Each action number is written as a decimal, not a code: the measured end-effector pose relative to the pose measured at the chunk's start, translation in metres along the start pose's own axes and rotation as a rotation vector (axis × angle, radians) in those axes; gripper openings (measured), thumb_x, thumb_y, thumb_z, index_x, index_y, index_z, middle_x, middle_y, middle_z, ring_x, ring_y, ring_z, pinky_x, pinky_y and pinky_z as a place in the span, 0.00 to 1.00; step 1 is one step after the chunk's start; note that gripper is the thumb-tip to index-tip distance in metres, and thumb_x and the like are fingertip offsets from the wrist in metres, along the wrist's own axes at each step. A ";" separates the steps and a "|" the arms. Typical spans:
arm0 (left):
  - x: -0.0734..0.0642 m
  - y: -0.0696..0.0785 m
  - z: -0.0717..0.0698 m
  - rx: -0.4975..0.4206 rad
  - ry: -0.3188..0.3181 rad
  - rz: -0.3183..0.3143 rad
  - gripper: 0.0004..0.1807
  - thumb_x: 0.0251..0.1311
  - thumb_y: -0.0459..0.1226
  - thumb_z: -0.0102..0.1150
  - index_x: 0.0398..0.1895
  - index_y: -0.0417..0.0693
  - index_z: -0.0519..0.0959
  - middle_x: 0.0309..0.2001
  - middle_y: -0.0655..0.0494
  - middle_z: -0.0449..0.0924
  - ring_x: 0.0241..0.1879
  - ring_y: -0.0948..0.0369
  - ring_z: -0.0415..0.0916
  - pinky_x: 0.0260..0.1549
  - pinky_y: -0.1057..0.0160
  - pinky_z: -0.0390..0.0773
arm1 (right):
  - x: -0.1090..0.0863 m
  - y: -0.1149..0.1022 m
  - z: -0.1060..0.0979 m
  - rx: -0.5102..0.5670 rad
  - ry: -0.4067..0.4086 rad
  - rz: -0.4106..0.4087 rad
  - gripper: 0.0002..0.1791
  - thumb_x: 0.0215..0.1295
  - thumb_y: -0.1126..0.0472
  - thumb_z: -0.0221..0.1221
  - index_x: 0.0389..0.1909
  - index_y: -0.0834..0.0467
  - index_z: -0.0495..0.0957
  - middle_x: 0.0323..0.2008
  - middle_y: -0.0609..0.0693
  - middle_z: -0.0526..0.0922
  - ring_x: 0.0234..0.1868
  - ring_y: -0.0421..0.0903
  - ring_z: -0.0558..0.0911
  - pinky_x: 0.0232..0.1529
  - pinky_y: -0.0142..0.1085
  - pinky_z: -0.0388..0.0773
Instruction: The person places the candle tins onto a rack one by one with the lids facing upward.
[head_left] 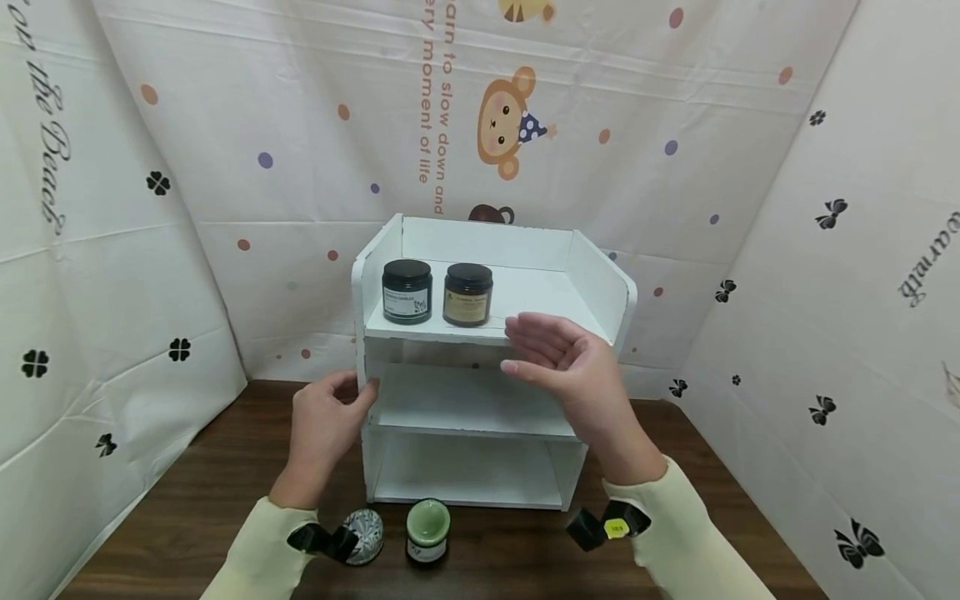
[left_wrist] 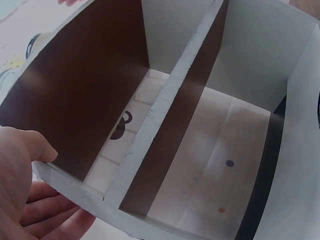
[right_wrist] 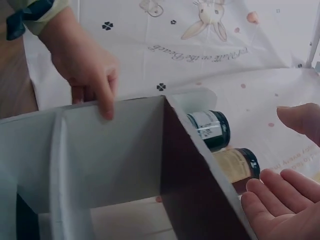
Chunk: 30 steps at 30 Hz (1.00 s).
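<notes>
A white three-level shelf [head_left: 480, 337] stands on the table. My left hand [head_left: 327, 421] grips its left side panel, the thumb [left_wrist: 42, 146] on the inner face and the fingers round the outside. On the top level sit two dark candle jars with black lids: one with a white label [head_left: 407, 293], the other with a tan label [head_left: 467, 296]. My right hand [head_left: 573, 367] is held at the front of the top level, right of the tan-labelled jar, palm turned left. Its fingers are extended and nothing is between them and the thumb. Both lower levels hold nothing.
On the brown wooden table [head_left: 210, 492], in front of the shelf, stand a green candle jar [head_left: 428, 529] and a round patterned tin [head_left: 366, 533], partly behind the left wrist camera. Printed white cloth [head_left: 300, 108] hangs behind and on both sides.
</notes>
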<state>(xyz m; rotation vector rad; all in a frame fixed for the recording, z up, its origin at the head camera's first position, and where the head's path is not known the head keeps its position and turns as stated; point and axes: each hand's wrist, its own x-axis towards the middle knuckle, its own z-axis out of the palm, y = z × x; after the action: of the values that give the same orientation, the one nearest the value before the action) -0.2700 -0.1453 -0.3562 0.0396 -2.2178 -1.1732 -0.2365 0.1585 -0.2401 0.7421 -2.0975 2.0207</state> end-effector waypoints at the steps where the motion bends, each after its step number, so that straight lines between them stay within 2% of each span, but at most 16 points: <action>1: 0.000 0.000 0.000 0.001 0.000 0.001 0.17 0.64 0.45 0.67 0.46 0.42 0.88 0.38 0.44 0.90 0.39 0.52 0.86 0.38 0.53 0.84 | -0.003 0.002 0.001 0.001 -0.010 -0.002 0.34 0.57 0.72 0.72 0.66 0.60 0.74 0.66 0.58 0.79 0.67 0.50 0.80 0.59 0.36 0.80; 8: 0.000 -0.001 0.000 0.002 0.005 -0.003 0.16 0.63 0.45 0.67 0.45 0.42 0.89 0.38 0.44 0.90 0.38 0.53 0.86 0.37 0.54 0.84 | -0.019 0.022 0.005 0.026 -0.067 -0.031 0.35 0.55 0.72 0.72 0.66 0.63 0.73 0.66 0.58 0.80 0.67 0.48 0.79 0.62 0.35 0.78; 17: 0.000 0.000 0.001 -0.001 0.007 0.004 0.16 0.64 0.45 0.67 0.45 0.42 0.89 0.38 0.44 0.90 0.38 0.53 0.86 0.38 0.54 0.83 | -0.032 0.052 0.009 0.027 -0.068 -0.068 0.34 0.55 0.72 0.73 0.64 0.65 0.74 0.66 0.62 0.79 0.67 0.47 0.80 0.65 0.38 0.76; 26: -0.001 0.000 0.001 -0.007 0.015 0.009 0.16 0.63 0.45 0.67 0.45 0.41 0.89 0.38 0.44 0.90 0.38 0.53 0.87 0.36 0.58 0.83 | -0.041 0.078 0.017 0.090 -0.086 -0.067 0.34 0.54 0.72 0.73 0.63 0.68 0.74 0.64 0.63 0.80 0.67 0.51 0.80 0.66 0.41 0.75; 30: 0.000 0.000 0.001 -0.007 0.011 0.009 0.16 0.64 0.45 0.67 0.46 0.42 0.89 0.38 0.44 0.90 0.38 0.53 0.87 0.36 0.58 0.83 | -0.044 0.091 0.020 0.113 -0.103 -0.078 0.33 0.54 0.73 0.72 0.63 0.69 0.73 0.64 0.68 0.78 0.66 0.53 0.80 0.65 0.41 0.76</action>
<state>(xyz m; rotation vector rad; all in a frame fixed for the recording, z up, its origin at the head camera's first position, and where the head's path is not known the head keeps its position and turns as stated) -0.2702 -0.1448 -0.3571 0.0333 -2.2017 -1.1738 -0.2326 0.1483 -0.3426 0.9504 -1.9849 2.1160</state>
